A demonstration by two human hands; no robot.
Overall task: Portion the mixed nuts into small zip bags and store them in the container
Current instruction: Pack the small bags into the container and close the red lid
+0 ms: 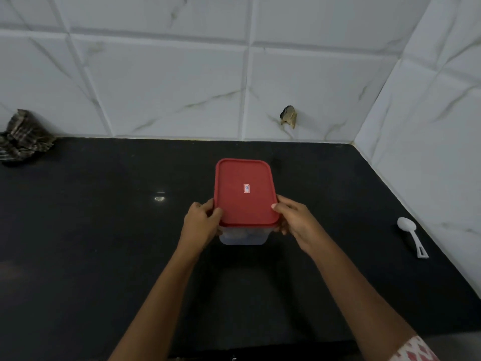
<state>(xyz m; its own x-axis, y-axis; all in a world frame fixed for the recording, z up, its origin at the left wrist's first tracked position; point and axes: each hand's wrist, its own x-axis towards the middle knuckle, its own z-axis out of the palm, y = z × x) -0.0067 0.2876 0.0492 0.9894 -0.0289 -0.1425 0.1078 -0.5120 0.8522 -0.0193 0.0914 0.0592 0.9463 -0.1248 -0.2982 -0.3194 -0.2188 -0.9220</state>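
A clear plastic container (243,237) with a red lid (244,194) stands in the middle of the black counter. The lid lies closed on top and bears a small sticker. My left hand (201,222) grips the container's near left corner, thumb on the lid's edge. At the near right corner, my right hand (294,222) holds it with the thumb on the lid and the fingers curled under the rim. What is inside the container shows only dimly through its front wall. No zip bags or loose nuts are in view.
A white plastic spoon (412,235) lies on the counter (104,230) at the right, near the side wall. A crumpled checked cloth (23,139) sits at the back left corner. White tiled walls bound the counter at the back and right.
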